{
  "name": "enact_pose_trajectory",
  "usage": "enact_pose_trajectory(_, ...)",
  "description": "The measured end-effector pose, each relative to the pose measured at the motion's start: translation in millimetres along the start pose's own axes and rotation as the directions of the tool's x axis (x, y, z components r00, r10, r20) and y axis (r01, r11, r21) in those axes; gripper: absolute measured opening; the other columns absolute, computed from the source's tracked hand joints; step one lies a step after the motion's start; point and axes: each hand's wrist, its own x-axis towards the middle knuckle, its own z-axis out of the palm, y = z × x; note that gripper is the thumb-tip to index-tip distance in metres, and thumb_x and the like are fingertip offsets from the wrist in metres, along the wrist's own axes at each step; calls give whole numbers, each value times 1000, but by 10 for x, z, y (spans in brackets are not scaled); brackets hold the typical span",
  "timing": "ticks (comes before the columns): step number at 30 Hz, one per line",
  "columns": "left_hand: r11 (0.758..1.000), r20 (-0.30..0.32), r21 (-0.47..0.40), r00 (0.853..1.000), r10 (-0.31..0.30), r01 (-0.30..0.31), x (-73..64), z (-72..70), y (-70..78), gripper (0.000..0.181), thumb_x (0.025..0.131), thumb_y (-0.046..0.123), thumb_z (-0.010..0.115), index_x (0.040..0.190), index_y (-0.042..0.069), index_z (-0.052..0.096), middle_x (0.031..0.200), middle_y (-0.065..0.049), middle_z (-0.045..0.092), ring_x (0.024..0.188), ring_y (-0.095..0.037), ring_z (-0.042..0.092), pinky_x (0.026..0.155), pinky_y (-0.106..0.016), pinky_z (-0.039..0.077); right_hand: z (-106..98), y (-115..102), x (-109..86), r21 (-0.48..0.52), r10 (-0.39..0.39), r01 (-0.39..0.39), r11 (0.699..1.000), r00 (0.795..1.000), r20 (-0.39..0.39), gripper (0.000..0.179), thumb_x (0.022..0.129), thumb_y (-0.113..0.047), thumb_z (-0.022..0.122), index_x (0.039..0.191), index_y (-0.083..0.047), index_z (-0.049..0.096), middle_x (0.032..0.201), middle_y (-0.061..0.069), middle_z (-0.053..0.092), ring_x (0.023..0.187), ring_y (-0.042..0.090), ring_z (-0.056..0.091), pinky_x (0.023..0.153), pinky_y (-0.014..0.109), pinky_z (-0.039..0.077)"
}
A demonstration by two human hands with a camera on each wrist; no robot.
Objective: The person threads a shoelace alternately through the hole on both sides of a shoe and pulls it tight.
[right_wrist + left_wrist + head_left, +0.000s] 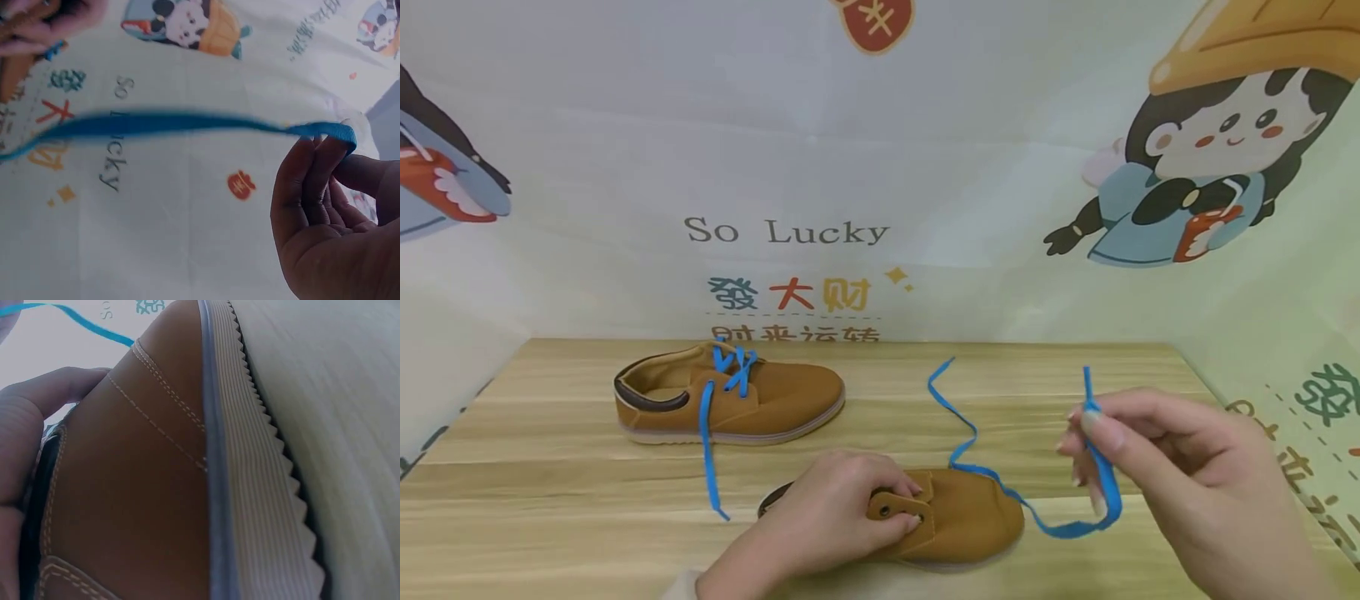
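Observation:
A brown shoe (973, 508) stands on the table at the front, toe to the right. My left hand (831, 508) lies over its opening and pinches the eyelet flap (898, 505) between thumb and fingers, hiding much of the heel. In the left wrist view the shoe's side (131, 481) and ridged sole (256, 487) show up close. Off to the right, my right hand (1198, 475) pinches a blue shoelace (1071, 530) near one end, its tip pointing up. From there the lace sags and runs over the shoe's toe; its other end lies behind the shoe.
Farther back on the left stands a matching brown shoe (790, 396), with a blue lace (707, 433) threaded through it and one end trailing onto the wooden table (550, 500). A printed white backdrop (985, 208) closes off the table's back and sides.

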Motion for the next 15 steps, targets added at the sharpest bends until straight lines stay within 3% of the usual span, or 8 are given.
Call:
enact_pose_trajectory(2, 1000, 2, -1, 1000, -2, 2, 3, 1, 8, 7, 88, 28, 78, 94, 27, 78, 97, 21, 73, 97, 1, 67, 87, -27, 55, 54, 36, -73, -53, 39, -35, 998, 997, 60, 31, 97, 18, 48, 115, 2, 69, 95, 11, 77, 69, 23, 69, 65, 33, 59)
enact_pose_trajectory(5, 1000, -2, -5, 1000, -2, 2, 5, 8, 16, 6, 88, 28, 77, 94, 26, 78, 96, 20, 73, 95, 2, 67, 86, -26, 55, 141, 173, -177, -44, 121, -115, 992, 979, 165, 33, 99, 14, 49, 119, -3, 69, 93, 8, 79, 68, 22, 72, 69, 34, 61)
enact_pose_trajectory(7, 1000, -11, -10, 1000, 1, -2, 6, 12, 19, 6, 88, 27, 76, 94, 25, 78, 96, 20, 73, 93, 2, 67, 84, -24, 55, 205, 285, -235, -45, 205, -200, 979, 952, 229, 28, 101, 7, 51, 120, -3, 68, 92, 5, 80, 69, 20, 74, 70, 34, 61)
enact_pose_trajectory(10, 1000, -25, -28, 1000, 3, -4, 2, 11, 26, 6, 90, 26, 73, 93, 25, 78, 95, 20, 74, 91, 4, 66, 82, -23, 55, 323, 486, -301, 25, 263, -285, 958, 911, 318, 21, 102, 3, 52, 116, 5, 66, 91, 1, 79, 73, 14, 75, 65, 32, 61)
enact_pose_trajectory(11, 999, -22, -39, 1000, -6, 6, 4, 6, 28, 10, 93, 28, 70, 86, 24, 76, 88, 20, 72, 84, 5, 64, 77, -22, 54, 366, 536, -319, 46, 295, -329, 943, 893, 340, 20, 102, 0, 53, 115, 8, 66, 89, 0, 79, 72, 11, 74, 62, 30, 60)
enact_pose_trajectory(15, 988, 2, -125, 996, -93, 92, 15, -26, 31, 34, 105, 38, 52, 85, 26, 77, 79, 20, 68, 73, 6, 55, 72, -20, 50, 533, 669, -341, 69, 407, -461, 884, 835, 370, 23, 101, -10, 59, 110, 10, 67, 84, -1, 78, 70, 5, 72, 56, 20, 55)
